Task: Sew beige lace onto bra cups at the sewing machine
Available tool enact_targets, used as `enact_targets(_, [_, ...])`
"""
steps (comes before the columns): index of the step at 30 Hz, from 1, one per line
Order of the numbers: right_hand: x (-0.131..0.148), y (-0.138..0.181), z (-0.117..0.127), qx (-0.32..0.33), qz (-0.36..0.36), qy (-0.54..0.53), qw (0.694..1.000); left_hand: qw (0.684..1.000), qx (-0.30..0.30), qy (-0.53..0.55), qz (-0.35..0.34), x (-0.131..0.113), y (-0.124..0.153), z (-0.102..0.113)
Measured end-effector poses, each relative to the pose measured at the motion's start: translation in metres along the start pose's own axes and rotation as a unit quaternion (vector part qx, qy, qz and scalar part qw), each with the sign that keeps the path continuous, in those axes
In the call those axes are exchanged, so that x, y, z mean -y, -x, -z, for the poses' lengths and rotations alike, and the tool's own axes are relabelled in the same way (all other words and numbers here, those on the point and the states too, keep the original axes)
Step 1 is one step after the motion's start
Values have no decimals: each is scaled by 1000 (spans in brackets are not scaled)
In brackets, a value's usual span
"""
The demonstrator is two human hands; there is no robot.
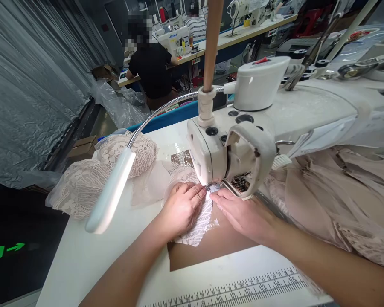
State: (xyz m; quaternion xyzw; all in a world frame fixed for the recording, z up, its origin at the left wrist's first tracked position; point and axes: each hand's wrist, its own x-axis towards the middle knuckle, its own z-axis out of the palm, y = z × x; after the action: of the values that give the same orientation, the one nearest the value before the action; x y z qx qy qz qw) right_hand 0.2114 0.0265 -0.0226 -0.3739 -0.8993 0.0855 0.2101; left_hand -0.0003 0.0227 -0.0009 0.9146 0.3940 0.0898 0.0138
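Note:
A piece of pale lace fabric (200, 221) lies under the presser foot (213, 187) of a white sewing machine (208, 149). My left hand (182, 207) rests on the lace, its bent fingers closed on it and their tips close to the foot. On the other side, my right hand (240, 211) has its fingers together, with the tips at the lace edge just right of the needle area. The undersides of both hands are hidden. Beneath the lace is a brown plate (208, 251) on the white table (147, 256).
Lace cups (83, 183) are heaped at left, behind a lamp (110, 192) on a bendable neck. Beige garments (323, 196) pile up at right. A printed ruler (243, 292) runs along the front. A person in black (152, 68) sits at another machine beyond.

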Motion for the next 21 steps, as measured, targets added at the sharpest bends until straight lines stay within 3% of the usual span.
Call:
enact_targets(9, [1,-2,4,4,2,15,1000,999,5,-12,30,0,2,4])
enact_targets(21, [5,0,11,23,42,-10,999,997,-13,40,-72,3,8,2])
